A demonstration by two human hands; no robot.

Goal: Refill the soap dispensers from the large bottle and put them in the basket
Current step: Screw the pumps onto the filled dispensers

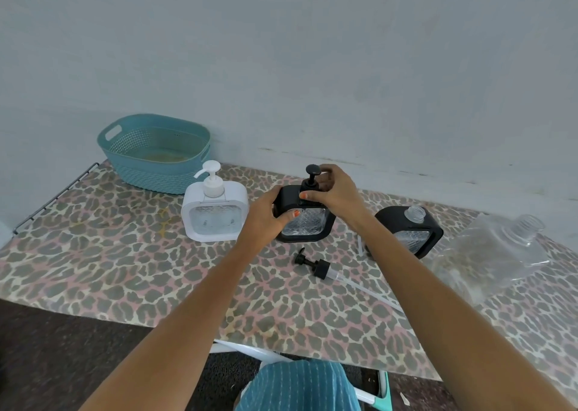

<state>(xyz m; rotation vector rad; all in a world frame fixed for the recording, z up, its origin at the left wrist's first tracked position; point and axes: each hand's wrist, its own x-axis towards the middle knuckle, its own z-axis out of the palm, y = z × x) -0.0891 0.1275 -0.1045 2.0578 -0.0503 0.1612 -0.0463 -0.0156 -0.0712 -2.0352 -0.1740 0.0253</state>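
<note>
Head view: loose black pump head with clear tube (316,265) lies flat on leopard-print surface (125,270), tube pointing right and near. Behind it, left hand (269,215) grips upright black square soap dispenser (305,221); right hand (333,188) pinches its pump collar. Right: open black dispenser (411,231), large clear bottle (497,254) tilted. Left: white dispenser (214,212), upright. Farthest: teal plastic basket (154,152).

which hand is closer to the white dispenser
Left. The left hand grips the black dispenser on the side facing the white dispenser; the right hand is on the pump collar, farther away.
</note>
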